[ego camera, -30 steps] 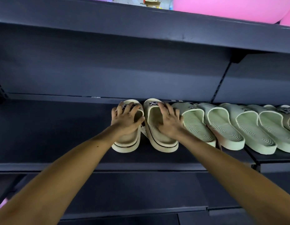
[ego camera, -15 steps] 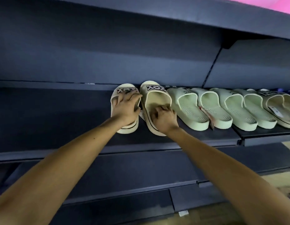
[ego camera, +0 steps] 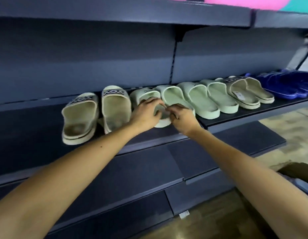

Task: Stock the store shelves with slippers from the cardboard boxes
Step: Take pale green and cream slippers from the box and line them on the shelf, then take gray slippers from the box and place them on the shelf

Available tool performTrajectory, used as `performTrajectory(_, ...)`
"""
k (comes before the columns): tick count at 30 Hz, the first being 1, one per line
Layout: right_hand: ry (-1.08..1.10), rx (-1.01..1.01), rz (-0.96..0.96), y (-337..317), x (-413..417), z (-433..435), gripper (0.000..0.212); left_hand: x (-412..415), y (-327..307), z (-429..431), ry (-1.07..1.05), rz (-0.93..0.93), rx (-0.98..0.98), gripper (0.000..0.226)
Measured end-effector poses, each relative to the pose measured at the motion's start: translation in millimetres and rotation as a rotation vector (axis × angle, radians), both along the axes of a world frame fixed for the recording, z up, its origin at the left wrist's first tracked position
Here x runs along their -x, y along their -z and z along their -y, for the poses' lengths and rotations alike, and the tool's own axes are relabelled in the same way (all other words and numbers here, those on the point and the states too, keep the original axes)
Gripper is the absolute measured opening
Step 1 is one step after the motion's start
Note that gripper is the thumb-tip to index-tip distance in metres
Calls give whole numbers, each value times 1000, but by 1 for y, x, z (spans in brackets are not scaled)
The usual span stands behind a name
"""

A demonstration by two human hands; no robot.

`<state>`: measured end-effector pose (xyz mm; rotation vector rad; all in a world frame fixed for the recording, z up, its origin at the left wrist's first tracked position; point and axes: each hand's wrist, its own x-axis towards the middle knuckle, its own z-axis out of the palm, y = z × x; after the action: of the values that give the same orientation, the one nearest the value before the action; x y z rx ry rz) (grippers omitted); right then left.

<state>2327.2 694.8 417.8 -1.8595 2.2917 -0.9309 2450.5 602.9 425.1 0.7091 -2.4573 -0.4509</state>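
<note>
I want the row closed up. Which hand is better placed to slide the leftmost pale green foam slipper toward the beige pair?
Left, probably. The left hand holds the leftmost pale green foam slipper, beside the beige logo-strap slippers; the right hand sits further right, at the next pale green slipper.

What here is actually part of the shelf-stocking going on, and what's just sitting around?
Part of the job:
left hand and right hand, both holding the pale green slipper
beige lettered pair beside it
shelf they sit on

Just there:
blue slippers, far right
pink items up top
</note>
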Motion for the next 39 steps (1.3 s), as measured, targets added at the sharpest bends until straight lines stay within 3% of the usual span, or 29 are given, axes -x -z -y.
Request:
performTrajectory(3,222,-33,53,4,79,-64,30,75,0,-42,119,22,-29,31)
performTrajectory(9,550,-172,57,25,204,-208,24,228,21,-148,402,100,-98,29)
performTrajectory(18,909,-380,299,80,287,-380,30,383,75,-286,793,392,-198,30)
performTrajectory(24,1107,-381,472,126,349,-428,30,484,128,-317,896,548,-235,28)
performTrajectory(33,1223,-535,572,164,477,-454,28,668,180,-317,907,685,-286,26)
performTrajectory(39,1246,-638,653,192,540,-456,29,732,212,-324,885,754,-379,28)
